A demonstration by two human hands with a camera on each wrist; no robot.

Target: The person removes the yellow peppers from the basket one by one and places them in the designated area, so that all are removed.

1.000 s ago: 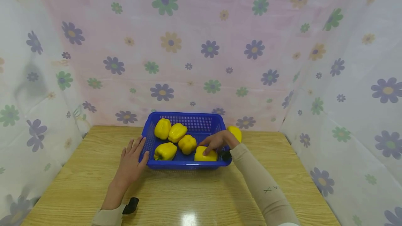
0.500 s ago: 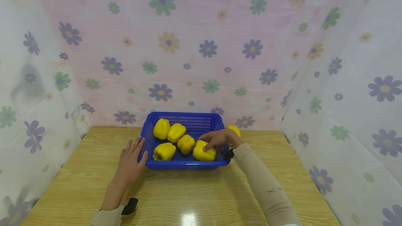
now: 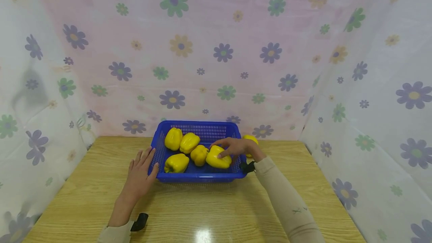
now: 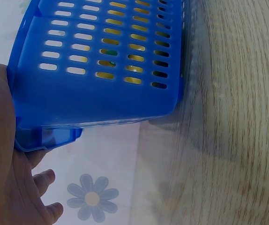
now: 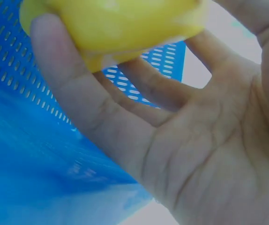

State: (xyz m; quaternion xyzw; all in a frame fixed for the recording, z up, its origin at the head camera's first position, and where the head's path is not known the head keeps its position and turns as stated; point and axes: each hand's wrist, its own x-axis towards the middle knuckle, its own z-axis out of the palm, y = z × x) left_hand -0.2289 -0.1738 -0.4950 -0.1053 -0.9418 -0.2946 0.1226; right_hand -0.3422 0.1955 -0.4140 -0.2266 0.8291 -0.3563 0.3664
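In the head view my right hand (image 3: 237, 147) grips a yellow bell pepper (image 3: 216, 159) at the right side of a blue perforated basket (image 3: 202, 176). The right wrist view shows the fingers of my right hand (image 5: 190, 126) curled beneath the pepper (image 5: 125, 23), whose top is cut off. Against the basket's left rim rests my left hand (image 3: 139, 170), its fingers extended and spread. From the left wrist view, the left hand (image 4: 3, 154) touches the rim corner of the basket (image 4: 78, 101). Several other yellow bell peppers, such as one at front left (image 3: 177, 163), lie inside.
Another yellow pepper-like thing (image 3: 251, 138) is outside the basket, behind my right wrist and partly hidden. The basket stands on a wooden table (image 3: 189, 209), near its back edge. Flower-patterned cloth (image 3: 202, 48) rises behind and on both sides.
My right hand has raised the bell pepper slightly away from the basket's front wall and tilted it toward the pepper on its left. The left hand has stayed on the rim.
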